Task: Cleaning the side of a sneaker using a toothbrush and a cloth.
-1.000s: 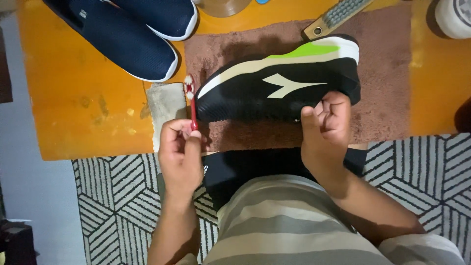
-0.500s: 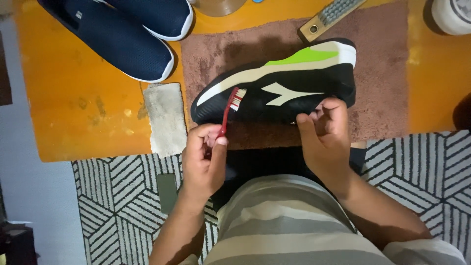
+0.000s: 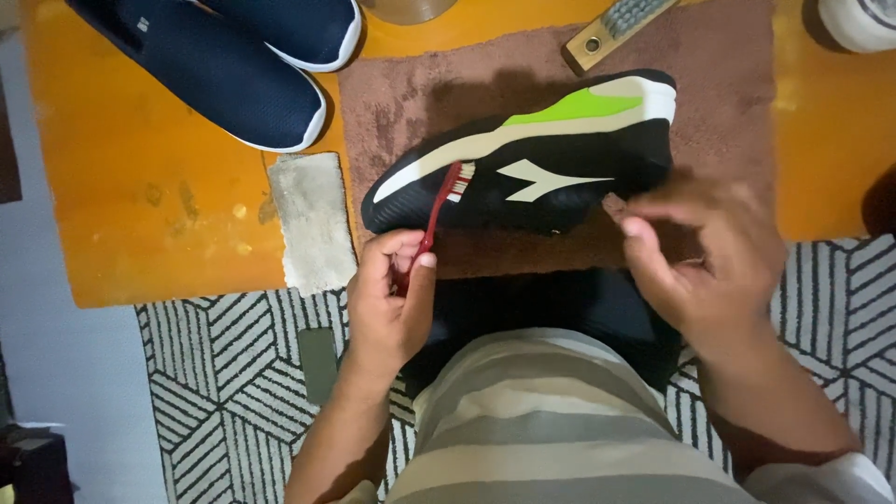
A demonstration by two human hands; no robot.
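A black sneaker (image 3: 560,163) with a white and green sole lies on its side on a brown towel (image 3: 411,84). My left hand (image 3: 392,299) grips a red toothbrush (image 3: 441,205), and its bristle head rests against the sneaker's side near the toe. My right hand (image 3: 709,252) is blurred, with fingers loosely curled just off the sneaker's heel end. It holds nothing that I can see, and whether it touches the shoe is unclear.
Two dark blue slip-on shoes (image 3: 224,65) lie at the back left of the orange table (image 3: 140,205). A grey cloth (image 3: 313,219) sits beside the towel. A wooden scrub brush (image 3: 616,28) lies at the back, a white container (image 3: 859,19) at the far right. A patterned rug (image 3: 215,364) covers the floor.
My left hand has brought the toothbrush from upright near the table edge onto the sneaker's side. My right hand has let go of the shoe and drawn back to the right. The view is closer.
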